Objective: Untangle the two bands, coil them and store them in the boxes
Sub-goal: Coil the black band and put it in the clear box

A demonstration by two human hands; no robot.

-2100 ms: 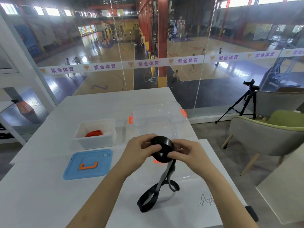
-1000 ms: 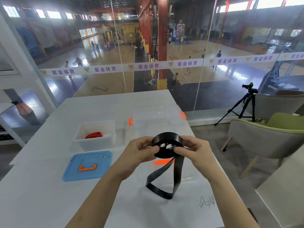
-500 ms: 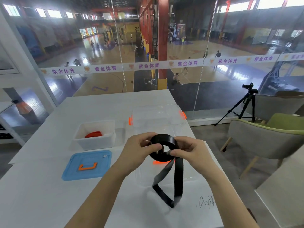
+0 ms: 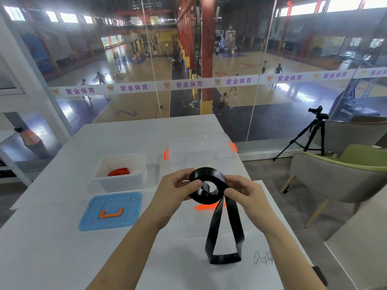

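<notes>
The black band [image 4: 209,190] is a wide, flat, glossy strip, its upper part wound into a loose coil with an open centre, the inner end curling visibly inside the ring. From the coil's right underside the uncoiled remainder hangs as a long narrow loop, whose bottom fold rests on the white desk [image 4: 52,248] near a scribbled pen mark. The coil is held up above the desk between both hands: the left hand [image 4: 176,193] has its grip pinched on the coil's left edge, thumb on the near side, and the right hand [image 4: 245,193] has its grip closed on the right edge where the loose tail leaves. Behind and under the coil lies a clear box [image 4: 201,149] with orange latches. To the left, well apart from the hands, the orange band [image 4: 118,171] sits coiled inside a white box [image 4: 120,183], and a blue lid [image 4: 111,211] with an orange handle lies flat on the desk just in front of that box.
</notes>
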